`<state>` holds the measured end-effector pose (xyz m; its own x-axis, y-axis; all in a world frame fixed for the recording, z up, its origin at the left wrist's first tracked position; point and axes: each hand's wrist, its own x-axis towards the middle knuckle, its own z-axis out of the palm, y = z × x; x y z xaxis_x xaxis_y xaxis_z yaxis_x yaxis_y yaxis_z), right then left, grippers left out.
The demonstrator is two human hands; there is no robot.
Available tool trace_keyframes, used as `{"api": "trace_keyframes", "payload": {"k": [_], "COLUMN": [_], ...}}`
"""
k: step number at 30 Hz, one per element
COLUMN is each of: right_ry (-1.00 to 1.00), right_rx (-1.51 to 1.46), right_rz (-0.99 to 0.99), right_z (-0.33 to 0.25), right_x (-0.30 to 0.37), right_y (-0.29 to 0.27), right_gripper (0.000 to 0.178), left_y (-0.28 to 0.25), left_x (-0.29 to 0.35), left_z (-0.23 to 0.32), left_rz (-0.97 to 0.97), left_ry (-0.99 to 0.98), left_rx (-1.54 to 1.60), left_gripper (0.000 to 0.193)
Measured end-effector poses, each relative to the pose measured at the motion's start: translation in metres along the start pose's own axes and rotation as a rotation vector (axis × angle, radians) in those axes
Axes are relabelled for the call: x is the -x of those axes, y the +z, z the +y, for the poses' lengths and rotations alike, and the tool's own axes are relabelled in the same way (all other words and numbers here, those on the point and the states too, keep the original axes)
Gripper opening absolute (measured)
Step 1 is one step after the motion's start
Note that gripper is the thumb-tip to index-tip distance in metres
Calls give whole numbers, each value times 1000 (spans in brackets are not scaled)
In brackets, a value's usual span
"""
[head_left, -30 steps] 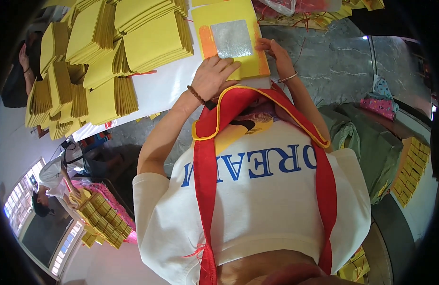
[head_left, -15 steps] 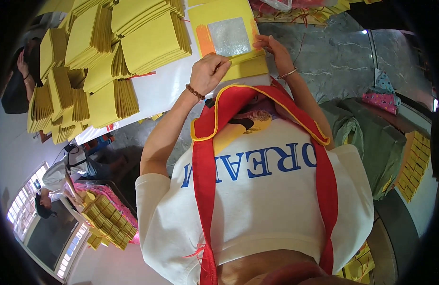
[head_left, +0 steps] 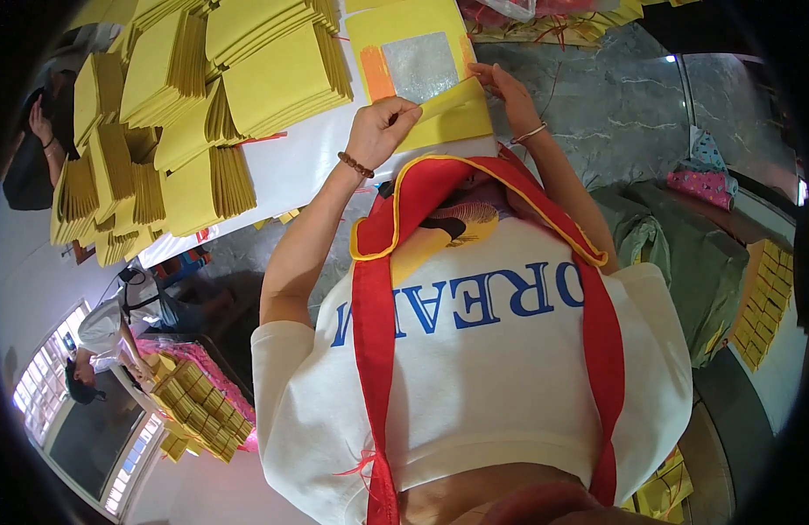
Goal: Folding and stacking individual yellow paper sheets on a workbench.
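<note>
A yellow paper sheet (head_left: pixel 439 131) lies on a stack at the table's near right edge. On it are a silver square (head_left: pixel 420 66) and orange bands (head_left: pixel 377 73) to the sides. The near edge of the sheet is lifted into a slanting flap (head_left: pixel 448 101). My left hand (head_left: pixel 383 129), with a brown bead bracelet, is closed in a pinch on the flap's left end. At the flap's right end, my right hand (head_left: pixel 510 96) has its fingertips on the paper; its thumb is partly hidden.
Fanned piles of yellow paper (head_left: pixel 282 83) cover the left of the white table (head_left: pixel 291 166). Another person (head_left: pixel 116 324) handles yellow bundles (head_left: pixel 199 394) at lower left. A further person's hand (head_left: pixel 41 122) shows at far left. Green covered stacks (head_left: pixel 693 262) stand at right.
The flap has risen and moved away from me, more on its right side, baring more of the yellow sheet below. My left hand has shifted slightly left; my right hand has barely moved.
</note>
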<state>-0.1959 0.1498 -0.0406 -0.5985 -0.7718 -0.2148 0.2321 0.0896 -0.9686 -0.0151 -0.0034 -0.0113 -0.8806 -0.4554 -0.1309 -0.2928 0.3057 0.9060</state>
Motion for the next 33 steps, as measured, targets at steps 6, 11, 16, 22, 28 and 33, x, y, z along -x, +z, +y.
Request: {"api": "trace_keyframes", "payload": {"k": [6, 11, 16, 22, 28, 33], "right_ry": [-5, 0, 3, -48, -93, -63], "right_rx": [-17, -13, -24, -29, 22, -164], "right_rz": [-1, 1, -5, -85, -128, -135], "right_z": [-1, 0, 0, 6, 34, 30], "right_x": [0, -1, -1, 3, -7, -7], "right_y": [1, 1, 0, -2, -12, -9], "right_gripper": [43, 43, 44, 35, 31, 22], "left_y": [0, 0, 0, 0, -14, -34], "left_x": [-1, -2, -3, -4, -4, 6], "left_z": [0, -2, -1, 1, 7, 22], "left_rz": [-19, -37, -55, 0, -81, 18], "left_ry": [-23, -50, -80, -183, -207, 376], "left_rx": [11, 21, 68, 201, 190, -236], "left_gripper": [18, 18, 18, 20, 17, 40]}}
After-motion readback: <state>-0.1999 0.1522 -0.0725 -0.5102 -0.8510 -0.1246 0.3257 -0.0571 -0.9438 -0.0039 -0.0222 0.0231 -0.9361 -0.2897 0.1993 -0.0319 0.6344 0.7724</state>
